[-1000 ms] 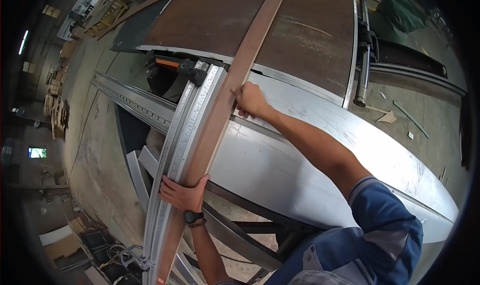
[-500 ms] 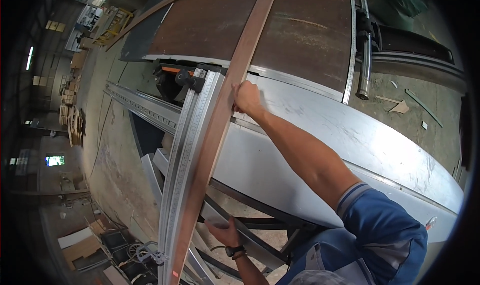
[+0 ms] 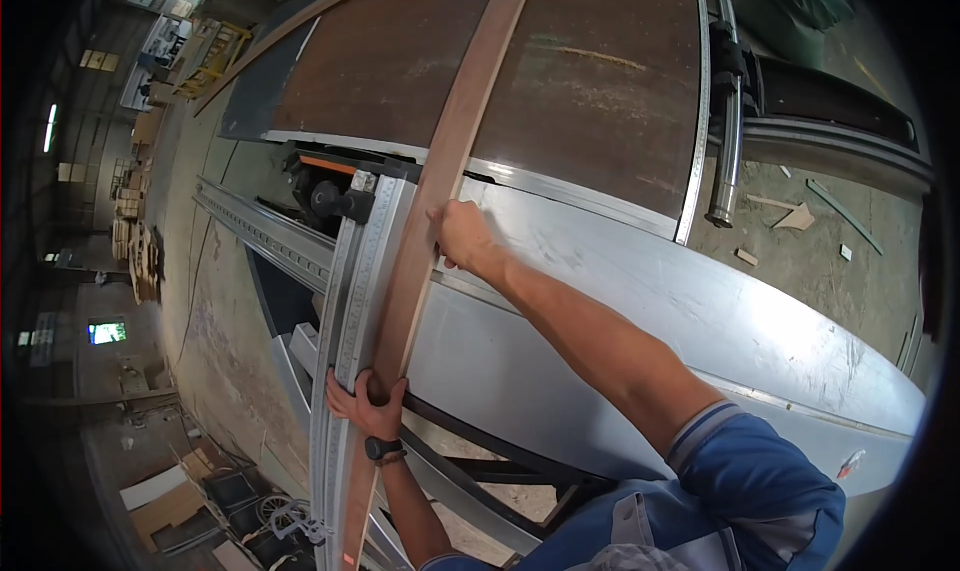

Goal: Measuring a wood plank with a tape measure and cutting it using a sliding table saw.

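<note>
A long reddish-brown wooden board (image 3: 412, 271) lies lengthwise along a silver fence with a measuring scale (image 3: 368, 261) and runs over the brown saw table top (image 3: 600, 91). My right hand (image 3: 463, 235) is closed on the board's right edge, near the joint between the brown top and the silver sliding table (image 3: 560, 241). Lower down, my left hand (image 3: 368, 409), with a dark watch at the wrist, spans the board. Its fingers reach over the fence and its thumb is at the board's right edge.
A black clamp knob (image 3: 335, 201) sits on the fence's far end. A metal rail (image 3: 265, 231) sticks out to the left. At the right stands a round steel bar (image 3: 730, 161), with wood offcuts (image 3: 795, 216) on the floor. Stacked boards (image 3: 145, 261) stand far left.
My left hand has risen from below the table frame onto the board and fence. My right hand stays on the board's edge; the whole view has shifted slightly.
</note>
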`<state>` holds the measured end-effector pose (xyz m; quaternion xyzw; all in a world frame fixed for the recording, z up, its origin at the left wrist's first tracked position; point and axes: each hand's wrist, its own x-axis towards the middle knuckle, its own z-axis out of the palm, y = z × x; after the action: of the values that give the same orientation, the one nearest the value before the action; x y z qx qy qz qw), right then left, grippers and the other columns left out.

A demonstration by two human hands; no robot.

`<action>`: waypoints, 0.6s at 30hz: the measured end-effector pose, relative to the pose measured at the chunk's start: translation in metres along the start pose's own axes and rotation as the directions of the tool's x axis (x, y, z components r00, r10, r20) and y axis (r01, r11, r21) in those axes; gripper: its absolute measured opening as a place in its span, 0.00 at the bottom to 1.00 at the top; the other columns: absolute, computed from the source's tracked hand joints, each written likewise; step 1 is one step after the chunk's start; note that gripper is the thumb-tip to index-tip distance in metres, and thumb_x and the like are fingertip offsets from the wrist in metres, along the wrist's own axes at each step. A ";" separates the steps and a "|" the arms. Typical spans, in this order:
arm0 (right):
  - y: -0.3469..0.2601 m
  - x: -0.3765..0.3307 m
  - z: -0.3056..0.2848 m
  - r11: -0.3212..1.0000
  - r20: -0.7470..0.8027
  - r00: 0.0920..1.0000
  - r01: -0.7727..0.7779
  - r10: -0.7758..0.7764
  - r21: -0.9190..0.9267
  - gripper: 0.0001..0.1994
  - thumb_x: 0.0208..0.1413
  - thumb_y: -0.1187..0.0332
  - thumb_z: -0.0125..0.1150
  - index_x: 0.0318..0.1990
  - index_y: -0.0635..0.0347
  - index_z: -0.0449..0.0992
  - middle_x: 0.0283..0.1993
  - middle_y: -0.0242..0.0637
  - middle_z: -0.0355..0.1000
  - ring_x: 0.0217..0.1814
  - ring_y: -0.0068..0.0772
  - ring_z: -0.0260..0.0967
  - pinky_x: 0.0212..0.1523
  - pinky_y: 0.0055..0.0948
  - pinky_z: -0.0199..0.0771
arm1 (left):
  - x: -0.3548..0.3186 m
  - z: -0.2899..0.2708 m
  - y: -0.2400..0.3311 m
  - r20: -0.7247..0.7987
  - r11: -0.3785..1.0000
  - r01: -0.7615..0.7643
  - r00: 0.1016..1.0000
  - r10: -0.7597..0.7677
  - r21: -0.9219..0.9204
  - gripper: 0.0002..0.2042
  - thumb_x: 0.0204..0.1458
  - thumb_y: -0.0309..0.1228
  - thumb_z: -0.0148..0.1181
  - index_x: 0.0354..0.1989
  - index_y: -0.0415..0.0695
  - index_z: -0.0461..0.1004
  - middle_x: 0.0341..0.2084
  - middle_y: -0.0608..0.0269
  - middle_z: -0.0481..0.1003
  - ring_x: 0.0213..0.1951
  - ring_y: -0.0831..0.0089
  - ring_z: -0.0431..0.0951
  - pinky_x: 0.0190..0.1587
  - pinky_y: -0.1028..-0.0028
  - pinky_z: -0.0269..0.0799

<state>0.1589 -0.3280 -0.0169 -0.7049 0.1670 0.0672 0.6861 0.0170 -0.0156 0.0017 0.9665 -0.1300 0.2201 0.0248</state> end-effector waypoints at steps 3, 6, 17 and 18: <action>0.004 0.008 0.000 0.997 0.057 0.998 -0.016 0.020 -0.075 0.23 0.66 0.61 0.45 0.32 0.78 0.75 0.21 0.55 0.73 0.19 0.47 0.75 0.29 0.39 0.79 | 0.004 -0.001 0.001 0.064 0.999 0.021 0.998 -0.019 -0.028 0.28 0.26 0.42 0.77 0.42 0.53 0.79 0.63 0.42 0.56 0.63 0.42 0.54 0.62 0.44 0.46; 0.009 0.017 0.009 0.999 0.038 0.999 0.029 -0.028 -0.021 0.26 0.67 0.61 0.44 0.23 0.76 0.74 0.14 0.45 0.70 0.13 0.37 0.71 0.18 0.33 0.75 | 0.011 -0.002 -0.004 0.128 0.997 0.059 0.990 -0.052 -0.046 0.30 0.23 0.35 0.78 0.44 0.54 0.81 0.64 0.42 0.55 0.64 0.42 0.53 0.64 0.48 0.49; 0.019 0.053 0.043 0.967 -0.010 0.984 0.174 -0.179 -0.186 0.25 0.67 0.63 0.42 0.25 0.74 0.76 0.14 0.46 0.70 0.16 0.42 0.74 0.24 0.36 0.78 | 0.031 0.013 -0.027 0.164 0.990 0.119 0.981 -0.105 -0.077 0.30 0.23 0.32 0.78 0.45 0.55 0.82 0.65 0.44 0.54 0.64 0.44 0.53 0.65 0.52 0.49; 0.019 0.055 0.046 0.961 -0.016 0.980 0.191 -0.198 -0.202 0.24 0.67 0.63 0.42 0.26 0.73 0.77 0.14 0.45 0.70 0.17 0.43 0.74 0.26 0.37 0.79 | 0.032 0.013 -0.029 0.170 0.989 0.123 0.980 -0.108 -0.086 0.30 0.23 0.32 0.78 0.45 0.55 0.82 0.65 0.44 0.54 0.64 0.44 0.53 0.65 0.52 0.49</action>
<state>0.2105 -0.2907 -0.0547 -0.7841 0.1016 0.0030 0.6122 0.0582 0.0035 0.0039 0.9849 -0.0856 0.1313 0.0731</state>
